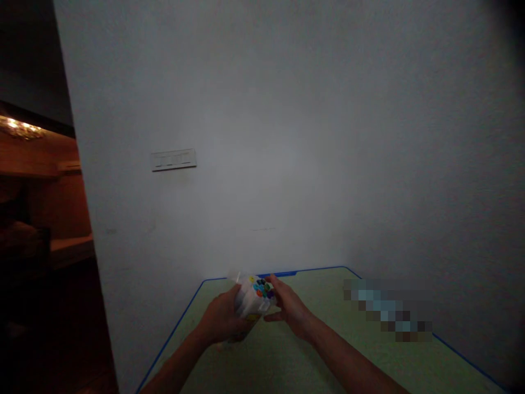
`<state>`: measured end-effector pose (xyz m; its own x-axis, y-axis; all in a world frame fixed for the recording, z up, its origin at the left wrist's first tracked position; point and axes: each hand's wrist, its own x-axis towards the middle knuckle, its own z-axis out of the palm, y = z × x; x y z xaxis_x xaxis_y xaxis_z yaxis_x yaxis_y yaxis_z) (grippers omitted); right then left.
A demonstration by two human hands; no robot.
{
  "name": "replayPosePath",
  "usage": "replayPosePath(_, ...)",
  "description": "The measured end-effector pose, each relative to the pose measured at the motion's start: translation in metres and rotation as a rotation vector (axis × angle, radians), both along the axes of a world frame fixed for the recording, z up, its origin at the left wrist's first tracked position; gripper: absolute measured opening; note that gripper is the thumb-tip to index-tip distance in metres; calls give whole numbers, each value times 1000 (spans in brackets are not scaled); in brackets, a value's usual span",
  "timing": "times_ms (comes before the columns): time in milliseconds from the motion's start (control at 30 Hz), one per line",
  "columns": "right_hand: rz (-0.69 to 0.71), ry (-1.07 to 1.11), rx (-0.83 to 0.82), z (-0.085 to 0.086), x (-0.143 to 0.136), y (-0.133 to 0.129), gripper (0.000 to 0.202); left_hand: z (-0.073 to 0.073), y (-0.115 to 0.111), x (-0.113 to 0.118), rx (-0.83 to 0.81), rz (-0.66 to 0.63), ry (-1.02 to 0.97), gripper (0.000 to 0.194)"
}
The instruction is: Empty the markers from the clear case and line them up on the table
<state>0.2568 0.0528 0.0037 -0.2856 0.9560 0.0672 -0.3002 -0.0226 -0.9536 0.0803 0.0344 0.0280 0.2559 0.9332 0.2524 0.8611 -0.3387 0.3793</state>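
My left hand (222, 319) grips a clear pack of markers (251, 300) from the left, holding it above the green table (287, 361). The markers are white with coloured end caps facing up and right. Fingers of my right hand (289, 310) touch the pack's capped end from the right. Both forearms reach in from the bottom edge.
The green table has a blue rim (172, 334) and stands against a white wall. A blurred-out object (388, 309) lies on the table's right side. A white switch plate (173, 159) is on the wall. A dim room opens at the left.
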Motion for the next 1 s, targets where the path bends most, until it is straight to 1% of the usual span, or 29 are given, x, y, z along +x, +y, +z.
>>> replayPosePath(67, 79, 88, -121, -12, -5, 3, 44, 10, -1, -6, 20, -53, 157, 54)
replayPosePath(133, 123, 158, -238, -28, -8, 7, 49, 15, -2, -7, 20, -107, 286, 54)
replayPosePath(167, 135, 175, -276, -36, -8, 9, 51, 16, -2, -6, 9, -119, 325, 57)
replayPosePath(233, 158, 177, -305, -48, -8, 13, 53, 16, -2, -3, -18, -130, 388, 63)
replayPosePath(300, 164, 163, -301, -54, -6, 15, 53, 18, -2, 3, -38, -140, 444, 66)
replayPosePath(367, 142, 148, -287, -55, -3, 16, 51, 22, 0, 11, -38, -156, 516, 67)
replayPosePath(467, 86, 111, -273, -51, 0, 18, 50, 31, 5, 23, -2, -201, 651, 62)
replayPosePath(567, -44, 10, -246, -47, 2, 24, 47, 37, 11, 34, -9, -240, 736, 59)
replayPosePath(667, -168, -60, -195, -47, 4, 33, 42, 38, 17, 39, -102, -222, 708, 62)
replayPosePath(733, -221, -100, -149, -49, 6, 37, 42, 39, 20, 39, -154, -197, 672, 65)
replayPosePath(800, -259, -162, -102, -50, 8, 39, 43, 42, 22, 39, -174, -188, 657, 67)
replayPosePath(867, -284, -234, -50, -50, 11, 40, 45, 47, 23, 40, -176, -174, 662, 66)
replayPosePath(1000, -322, -427, 60, -48, 15, 38, 42, 62, 21, 47, -219, -102, 697, 64)
